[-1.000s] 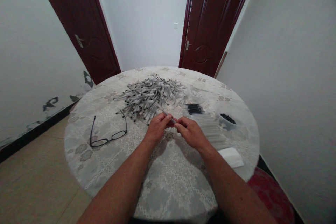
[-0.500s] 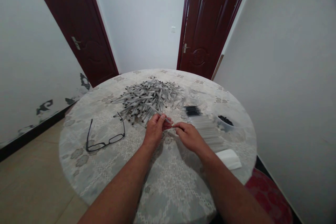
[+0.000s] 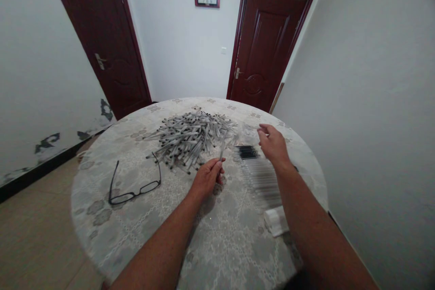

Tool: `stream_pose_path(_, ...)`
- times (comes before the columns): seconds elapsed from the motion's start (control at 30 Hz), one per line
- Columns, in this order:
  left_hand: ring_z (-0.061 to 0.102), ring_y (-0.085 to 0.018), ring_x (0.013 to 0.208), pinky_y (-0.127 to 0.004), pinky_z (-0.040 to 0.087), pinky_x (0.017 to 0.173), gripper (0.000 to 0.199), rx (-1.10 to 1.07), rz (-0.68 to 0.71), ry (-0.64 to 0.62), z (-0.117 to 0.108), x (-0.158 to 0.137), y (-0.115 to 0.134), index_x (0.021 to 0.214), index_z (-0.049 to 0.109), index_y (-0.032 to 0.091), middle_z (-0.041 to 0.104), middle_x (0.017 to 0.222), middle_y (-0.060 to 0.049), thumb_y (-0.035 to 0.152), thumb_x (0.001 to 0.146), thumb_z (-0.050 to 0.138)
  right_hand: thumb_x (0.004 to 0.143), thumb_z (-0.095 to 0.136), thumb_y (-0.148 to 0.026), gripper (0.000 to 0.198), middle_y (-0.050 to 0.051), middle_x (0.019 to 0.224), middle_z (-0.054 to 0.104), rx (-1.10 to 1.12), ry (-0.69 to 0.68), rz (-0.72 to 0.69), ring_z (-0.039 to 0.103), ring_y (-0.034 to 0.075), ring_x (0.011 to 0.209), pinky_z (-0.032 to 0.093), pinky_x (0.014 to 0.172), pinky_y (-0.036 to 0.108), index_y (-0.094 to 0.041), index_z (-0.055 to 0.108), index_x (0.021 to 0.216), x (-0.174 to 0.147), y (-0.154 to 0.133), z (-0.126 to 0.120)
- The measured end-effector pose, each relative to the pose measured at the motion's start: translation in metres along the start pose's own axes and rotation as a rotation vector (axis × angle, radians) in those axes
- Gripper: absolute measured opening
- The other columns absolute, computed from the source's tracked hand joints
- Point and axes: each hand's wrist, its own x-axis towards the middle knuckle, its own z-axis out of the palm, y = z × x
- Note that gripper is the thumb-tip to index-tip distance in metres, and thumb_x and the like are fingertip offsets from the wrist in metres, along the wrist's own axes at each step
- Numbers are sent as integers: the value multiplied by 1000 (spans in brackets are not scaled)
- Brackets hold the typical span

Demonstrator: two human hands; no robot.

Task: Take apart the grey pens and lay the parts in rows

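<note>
My left hand (image 3: 208, 176) is closed around a thin clear pen tube (image 3: 222, 147), which points up and away over the table. Just beyond it lies a heaped pile of pens (image 3: 186, 138), whitish with dark ends. Further right, my right hand (image 3: 273, 144) is raised with its fingertips pinched together by a crumpled clear plastic bag (image 3: 249, 135); what they hold, if anything, is too small to make out. Below that hand, a row of clear tubes (image 3: 260, 176) lies side by side, with a bundle of black-ended thin pieces (image 3: 247, 152) at its far end.
Eyeglasses (image 3: 136, 192) lie open on the left of the round table (image 3: 231, 244), which has a patterned cloth. A white folded piece (image 3: 276, 222) sits near my right forearm. Dark small parts (image 3: 296, 168) peek out behind that arm. Walls and two doors surround the table.
My right hand has moved away from my left, up and right to the plastic bag. The tube in my left hand now points more upright. The head view has tilted up slightly.
</note>
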Motion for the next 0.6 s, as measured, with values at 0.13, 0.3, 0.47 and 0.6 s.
stream_pose_path(0.13, 57, -11, 54, -25, 45, 52, 47, 89, 23, -42, 1, -1, 2, 121, 70, 18, 64, 84, -4, 54, 99, 49, 92, 55, -45, 43, 11, 100, 77, 136, -137, 50, 64, 17, 61, 54, 62, 30, -16, 72, 118, -38, 1, 16)
stream_pose_path(0.3, 59, -14, 62, -26, 45, 59, 41, 211, 70, -46, 3, -5, 7, 120, 68, 20, 68, 82, -4, 50, 101, 45, 92, 56, -43, 37, 9, 98, 78, 272, -185, 90, 61, 15, 59, 51, 57, 28, -17, 73, 112, -74, 12, 36)
stream_pose_path(0.47, 60, -16, 67, -28, 44, 66, 30, 350, 145, -45, 2, -8, 10, 108, 64, 25, 70, 79, -2, 46, 103, 43, 92, 58, -41, 34, 8, 92, 77, 384, -314, 123, 59, 13, 57, 48, 53, 25, -15, 73, 108, -85, 18, 46)
stream_pose_path(0.6, 60, -18, 67, -28, 43, 65, 26, 352, 194, -38, 4, -10, 12, 100, 69, 28, 67, 76, -3, 44, 100, 49, 94, 58, -43, 39, 8, 98, 76, 486, -374, 79, 58, 13, 61, 47, 53, 24, -16, 69, 120, -89, 12, 43)
